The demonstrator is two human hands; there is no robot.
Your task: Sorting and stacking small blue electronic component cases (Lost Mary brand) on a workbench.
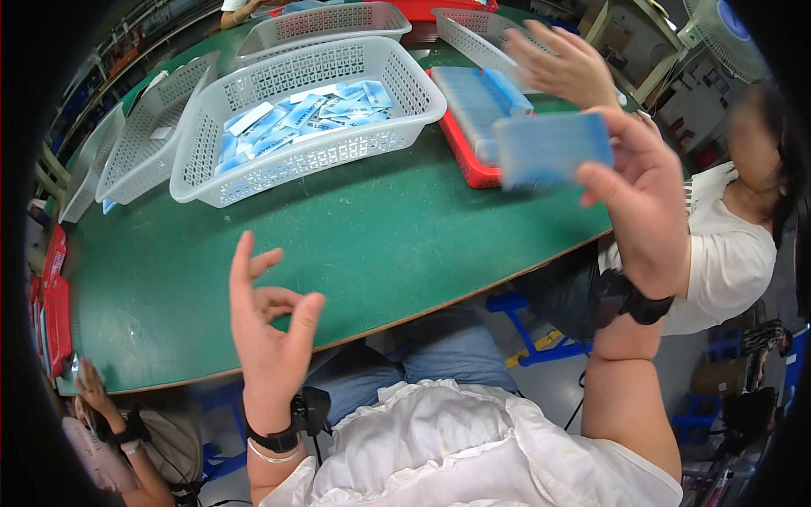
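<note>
Raised at the right, my right hand [646, 198] pinches a flat blue-and-white packet [553, 150], smeared by motion, between thumb and fingers. It is held above the near end of a red tray [483, 177] filled with upright rows of similar blue packets [469, 97]. Over the table's front edge, my left hand [274, 329] is held with its fingers apart and nothing in it. A white perforated basket [308, 165] stands ahead on the green table [355, 245], with many loose blue-and-white packets [300, 118] inside.
More white baskets stand at the left [160, 131], at the back [325, 29] and behind the red tray [473, 38]. A person in white [718, 262] sits at the right, a hand [566, 68] reaching over the tray. Another person's hands [93, 389] show lower left, near red trays [55, 313].
</note>
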